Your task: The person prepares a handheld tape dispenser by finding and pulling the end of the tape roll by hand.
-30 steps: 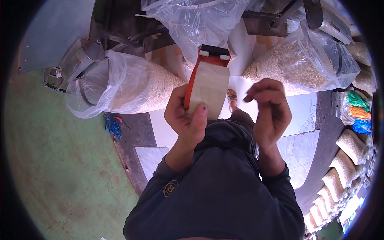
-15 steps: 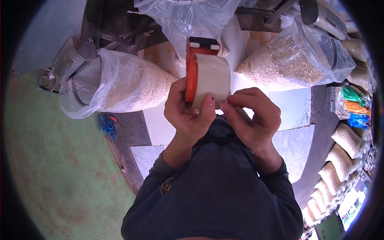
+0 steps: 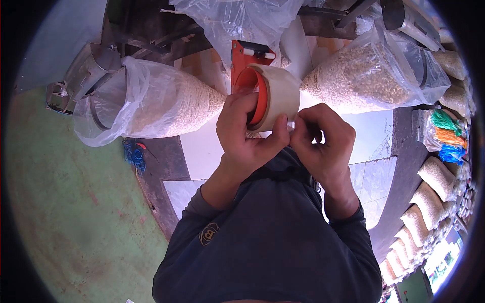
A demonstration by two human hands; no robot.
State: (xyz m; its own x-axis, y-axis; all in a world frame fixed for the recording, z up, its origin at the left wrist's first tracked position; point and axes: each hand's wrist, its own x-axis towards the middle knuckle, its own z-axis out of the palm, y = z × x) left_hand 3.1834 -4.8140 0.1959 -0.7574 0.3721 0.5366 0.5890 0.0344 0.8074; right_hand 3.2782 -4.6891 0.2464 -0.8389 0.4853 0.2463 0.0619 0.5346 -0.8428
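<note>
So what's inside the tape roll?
A red ring lines the tape roll. The left hand covers part of the opening, so whatever lies behind it can't be seen.

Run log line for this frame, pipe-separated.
left hand: gripping tape roll on red dispenser | right hand: pinched beside roll's lower edge, contact unclear | plastic bags: beyond hands, left and right

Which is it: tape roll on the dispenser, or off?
On: the tape roll sits around the red ring of the dispenser, visible inside the roll; the left hand grips them.
</note>
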